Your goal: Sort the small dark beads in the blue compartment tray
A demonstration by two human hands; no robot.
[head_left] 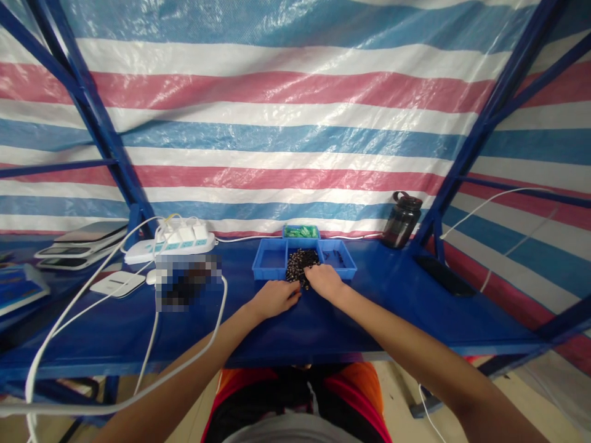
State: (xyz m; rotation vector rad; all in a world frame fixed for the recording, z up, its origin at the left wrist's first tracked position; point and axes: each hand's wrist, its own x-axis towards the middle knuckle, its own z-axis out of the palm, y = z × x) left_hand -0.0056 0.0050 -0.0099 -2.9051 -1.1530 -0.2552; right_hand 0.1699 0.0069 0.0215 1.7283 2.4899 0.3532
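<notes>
A heap of small dark parts with shiny ends (302,261) fills the middle of a blue divided tray (270,271) and reaches its near edge. My right hand (324,282) is closed, its fingertips touching the heap's right side; what they pinch is hidden. My left hand (277,296) rests on the table just left of the heap's near edge, fingers curled together, and anything in them is too small to make out. The tray's left compartment shows a bare blue floor, while a few dark pieces (338,257) lie in the right one.
Behind the tray stands a small blue bin of green pieces (301,231). A dark bottle (402,220) and a black phone-like slab (443,275) are at right. At left are a power strip (138,251), white cables (221,307), a white device (117,283) and a blurred dark object.
</notes>
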